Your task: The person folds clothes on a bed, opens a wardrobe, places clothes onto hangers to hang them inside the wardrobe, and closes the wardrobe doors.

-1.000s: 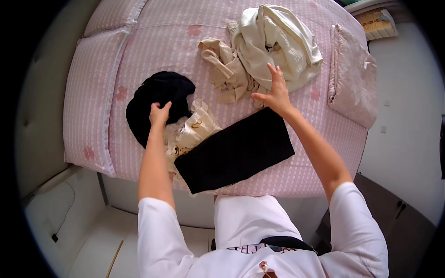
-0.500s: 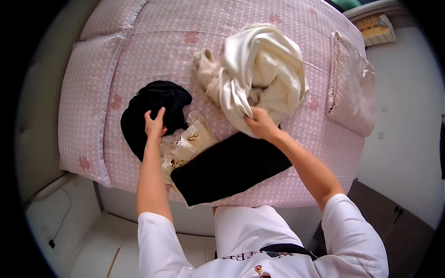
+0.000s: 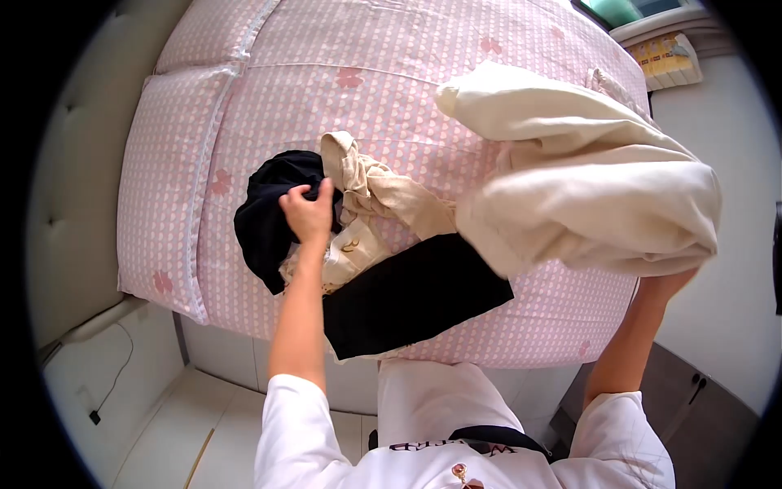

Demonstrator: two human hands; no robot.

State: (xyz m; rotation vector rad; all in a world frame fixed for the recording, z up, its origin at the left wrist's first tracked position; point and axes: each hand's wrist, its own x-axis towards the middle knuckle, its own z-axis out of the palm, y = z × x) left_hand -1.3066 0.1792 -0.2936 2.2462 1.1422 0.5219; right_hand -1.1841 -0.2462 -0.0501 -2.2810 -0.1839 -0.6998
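In the head view, my left hand (image 3: 309, 213) rests at the crumpled black garment (image 3: 269, 200), thumb and fingers apart. A twisted beige garment (image 3: 379, 187) lies just right of that hand. Partly under both is a cream cloth with a printed pattern (image 3: 350, 254). My right hand (image 3: 669, 283) is mostly covered by a large cream garment (image 3: 586, 191), which it holds up over the right side of the bed. Its fingers are hidden. The garment is blurred by motion along its lower left edge. Nearer my body lies a folded black garment (image 3: 415, 293).
The bed (image 3: 391, 98) has a pink patterned sheet, with pillows (image 3: 167, 179) along the left. A pink folded quilt (image 3: 611, 85) is largely hidden behind the cream garment. Yellow-and-white packs (image 3: 664, 61) stand at the far right. A dark cabinet (image 3: 709, 399) is at lower right.
My right hand has swung the cream garment right and lifted it away from the beige one, which now lies stretched beside the black garment. My left hand has shifted slightly right.
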